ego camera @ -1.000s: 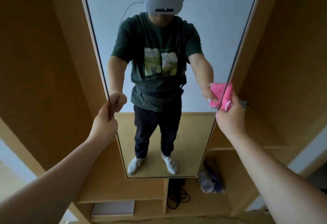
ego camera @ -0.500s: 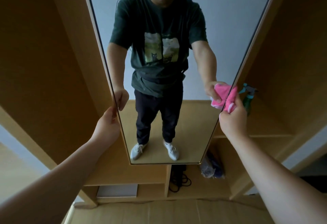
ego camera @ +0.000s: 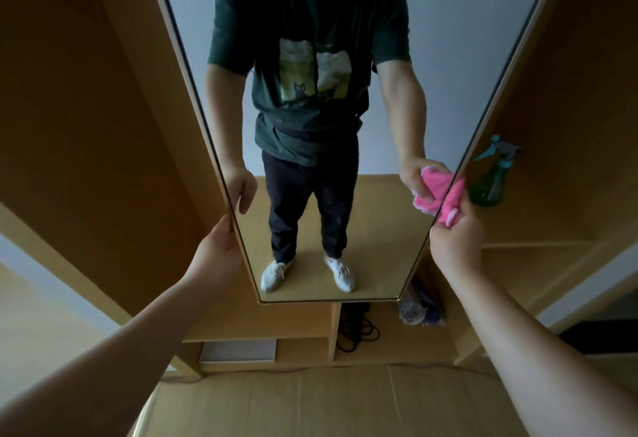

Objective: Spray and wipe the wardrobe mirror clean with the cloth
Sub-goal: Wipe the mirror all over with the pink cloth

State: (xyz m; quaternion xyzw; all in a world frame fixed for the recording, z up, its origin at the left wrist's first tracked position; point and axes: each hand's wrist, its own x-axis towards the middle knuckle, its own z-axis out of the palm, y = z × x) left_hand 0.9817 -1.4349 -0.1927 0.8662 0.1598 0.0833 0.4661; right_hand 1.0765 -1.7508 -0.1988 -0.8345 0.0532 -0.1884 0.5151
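Observation:
A tall wardrobe mirror (ego camera: pixel 448 39) with a thin dark frame fills the middle of the view and reflects a standing person. My left hand (ego camera: pixel 217 253) grips the mirror's left edge low down. My right hand (ego camera: pixel 455 243) holds a pink cloth (ego camera: pixel 452 202) pressed against the mirror's right edge near its lower part. A green spray bottle (ego camera: pixel 490 181) with a teal trigger head stands on the wardrobe shelf just right of the cloth.
Wooden wardrobe panels (ego camera: pixel 86 126) flank the mirror on both sides. Below it, open compartments hold a black coiled cable (ego camera: pixel 355 329), a crumpled bag (ego camera: pixel 419 305) and a pale flat box (ego camera: pixel 238 350). Cardboard covers the floor (ego camera: pixel 328 402) in front.
Both hands slid down the mirror's edges, the right one with the cloth. The view tilted down, and the spray bottle came into sight on the right shelf.

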